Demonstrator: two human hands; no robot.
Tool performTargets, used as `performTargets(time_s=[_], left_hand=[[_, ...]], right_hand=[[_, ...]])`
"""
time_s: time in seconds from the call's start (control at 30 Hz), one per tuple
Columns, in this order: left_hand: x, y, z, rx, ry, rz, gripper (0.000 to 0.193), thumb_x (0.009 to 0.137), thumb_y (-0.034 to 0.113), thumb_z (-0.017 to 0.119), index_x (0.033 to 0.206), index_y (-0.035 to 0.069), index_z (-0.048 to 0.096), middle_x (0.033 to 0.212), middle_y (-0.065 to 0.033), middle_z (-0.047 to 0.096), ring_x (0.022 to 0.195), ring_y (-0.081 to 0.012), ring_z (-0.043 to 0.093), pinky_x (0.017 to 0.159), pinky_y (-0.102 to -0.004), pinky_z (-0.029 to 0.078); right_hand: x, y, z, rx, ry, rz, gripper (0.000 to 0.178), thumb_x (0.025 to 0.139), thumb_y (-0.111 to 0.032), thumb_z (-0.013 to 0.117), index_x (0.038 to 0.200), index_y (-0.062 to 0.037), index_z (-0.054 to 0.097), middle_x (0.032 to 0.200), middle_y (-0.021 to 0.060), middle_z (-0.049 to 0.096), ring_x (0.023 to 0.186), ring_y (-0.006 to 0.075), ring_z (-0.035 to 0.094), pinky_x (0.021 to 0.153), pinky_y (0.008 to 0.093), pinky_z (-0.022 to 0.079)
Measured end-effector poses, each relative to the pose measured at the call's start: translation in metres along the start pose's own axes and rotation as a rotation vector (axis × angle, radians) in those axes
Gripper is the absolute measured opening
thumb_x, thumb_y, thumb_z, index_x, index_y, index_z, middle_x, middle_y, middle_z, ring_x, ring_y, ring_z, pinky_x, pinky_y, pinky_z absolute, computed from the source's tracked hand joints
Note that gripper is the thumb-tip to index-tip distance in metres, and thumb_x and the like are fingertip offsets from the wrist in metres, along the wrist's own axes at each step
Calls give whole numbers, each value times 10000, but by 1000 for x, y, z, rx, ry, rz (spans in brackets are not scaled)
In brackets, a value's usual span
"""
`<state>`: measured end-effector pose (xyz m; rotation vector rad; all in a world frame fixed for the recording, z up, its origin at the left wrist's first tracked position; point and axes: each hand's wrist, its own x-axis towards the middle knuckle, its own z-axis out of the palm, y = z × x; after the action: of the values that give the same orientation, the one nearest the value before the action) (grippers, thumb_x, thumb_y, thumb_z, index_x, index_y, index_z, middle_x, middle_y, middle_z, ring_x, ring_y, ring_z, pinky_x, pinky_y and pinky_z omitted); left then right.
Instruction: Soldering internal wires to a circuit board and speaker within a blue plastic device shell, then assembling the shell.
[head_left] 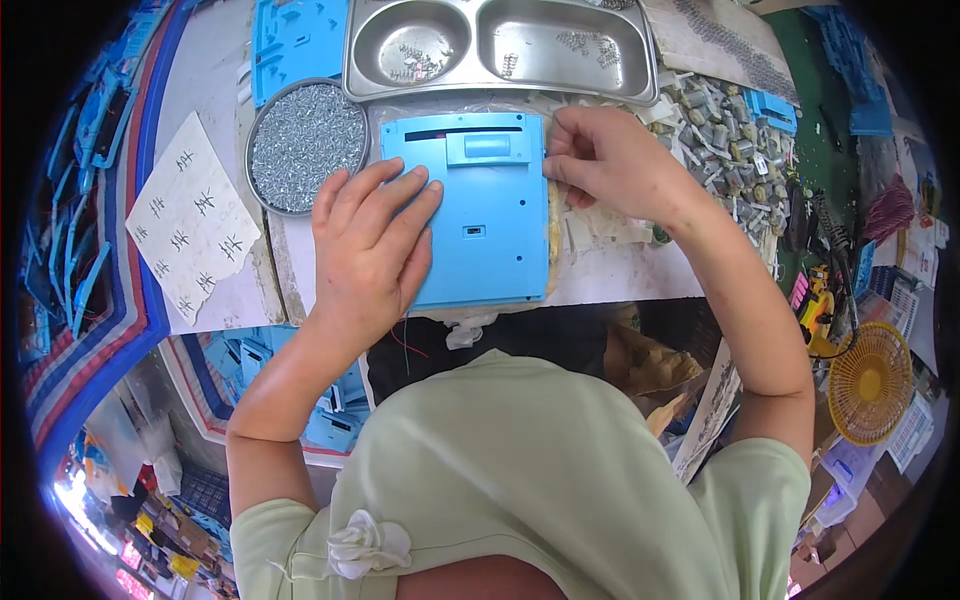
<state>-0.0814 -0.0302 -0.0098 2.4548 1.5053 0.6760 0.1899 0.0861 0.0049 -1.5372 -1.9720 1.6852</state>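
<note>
On the white worktop [620, 275] before us we counted one blue plastic panel [490, 215], lying flat, its long axis running away from us, its raised latch end pointing toward the far trays. We logged two hands. Our left hand [372, 245] lay flat and open on the panel's left half, fingers spread, pressing down rather than clasping. Our right hand [605, 160] was at the panel's upper right edge, fingers curled and pinched together against the rim; whether a small part sat between them we could not tell.

Around it: one round metal dish of screws [306, 146] just left of the panel, touching none of our fingers; one steel tray [500, 45] with two compartments beyond it, each holding a scatter of small bits; one sheet of paper with handwritten marks [195, 225] further left; one heap of small grey motors [725, 135] to the right, close by our right wrist; one yellow fan [870, 382] well apart at the right edge. Further blue panels [295, 40] were stacked beside the tray.
</note>
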Motion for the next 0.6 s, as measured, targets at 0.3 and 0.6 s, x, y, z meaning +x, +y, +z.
performTargets(time_s=[0.3, 0.6], left_hand=[[7, -3, -4, -149, 69, 4, 346, 801, 30, 716, 1144, 73, 728, 1221, -86, 676, 1190, -295, 613, 1049, -479, 410], [-8, -95, -24, 242, 138, -431, 89, 820, 170, 785, 900, 135, 767, 1001, -24, 666, 976, -281, 620, 928, -450, 401]], right_hand=[[23, -47, -39, -214, 108, -245, 125, 940, -134, 720, 923, -23, 665, 789, 25, 690, 703, 119, 682, 643, 279, 558], [137, -122, 85, -1140, 64, -1011, 126, 830, -175, 723, 928, -129, 788, 894, 40, 744, 1049, 254, 643, 891, 445, 519]])
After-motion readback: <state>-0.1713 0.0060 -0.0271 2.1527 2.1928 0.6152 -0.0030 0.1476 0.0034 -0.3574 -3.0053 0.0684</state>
